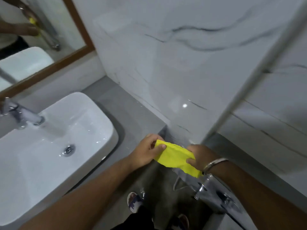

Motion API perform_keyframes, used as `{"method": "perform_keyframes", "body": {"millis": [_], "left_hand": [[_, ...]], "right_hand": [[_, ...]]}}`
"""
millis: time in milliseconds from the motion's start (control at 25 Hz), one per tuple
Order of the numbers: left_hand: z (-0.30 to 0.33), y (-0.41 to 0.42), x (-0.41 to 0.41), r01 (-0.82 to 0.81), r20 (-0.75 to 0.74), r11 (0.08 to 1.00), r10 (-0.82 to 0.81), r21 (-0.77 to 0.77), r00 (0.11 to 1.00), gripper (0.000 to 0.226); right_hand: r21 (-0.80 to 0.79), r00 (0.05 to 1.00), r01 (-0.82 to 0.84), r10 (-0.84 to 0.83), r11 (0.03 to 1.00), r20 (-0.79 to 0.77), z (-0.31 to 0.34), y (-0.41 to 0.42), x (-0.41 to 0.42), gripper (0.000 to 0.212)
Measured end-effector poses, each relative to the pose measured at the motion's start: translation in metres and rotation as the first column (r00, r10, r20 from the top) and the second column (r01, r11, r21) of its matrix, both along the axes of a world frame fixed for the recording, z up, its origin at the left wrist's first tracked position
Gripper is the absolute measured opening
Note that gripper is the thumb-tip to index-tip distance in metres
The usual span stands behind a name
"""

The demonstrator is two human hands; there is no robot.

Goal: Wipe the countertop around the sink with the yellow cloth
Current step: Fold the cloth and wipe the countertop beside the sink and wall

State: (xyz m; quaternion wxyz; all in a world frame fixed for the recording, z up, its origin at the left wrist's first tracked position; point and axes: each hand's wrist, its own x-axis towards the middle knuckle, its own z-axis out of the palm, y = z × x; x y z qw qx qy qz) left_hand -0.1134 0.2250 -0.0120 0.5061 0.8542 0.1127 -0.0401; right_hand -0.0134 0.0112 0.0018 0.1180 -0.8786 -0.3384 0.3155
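A yellow cloth [176, 157] is stretched between both hands, in the air just past the right end of the grey countertop [116, 103]. My left hand [146, 151] pinches its left end. My right hand [201, 157], with a metal bangle on the wrist, grips its right end. The white rectangular sink [54, 143] sits on the countertop to the left, wet inside, with a round drain and a chrome faucet [25, 116] at its back edge. The strip of countertop between sink and wall is bare.
A marble-patterned wall [182, 63] closes the right end of the counter. A wood-framed mirror [41, 39] hangs behind the sink. Below my right hand are chrome wall taps [214, 196] and a grey ledge. My feet in sandals stand on the grey floor [157, 188].
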Motion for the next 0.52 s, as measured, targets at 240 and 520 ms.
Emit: {"method": "perform_keyframes", "body": {"millis": [240,520], "left_hand": [[0.030,0.144,0.008,-0.226,0.083,0.974,0.228,-0.033,0.970,0.012],[-0.006,0.268,0.060,-0.221,0.090,0.975,0.218,0.029,0.972,0.025]], "right_hand": [[0.228,0.998,0.068,-0.068,0.971,-0.009,0.024,0.156,0.026,0.045],[0.201,0.991,0.081,-0.101,0.976,0.090,0.001,0.285,0.060,0.051]]}}
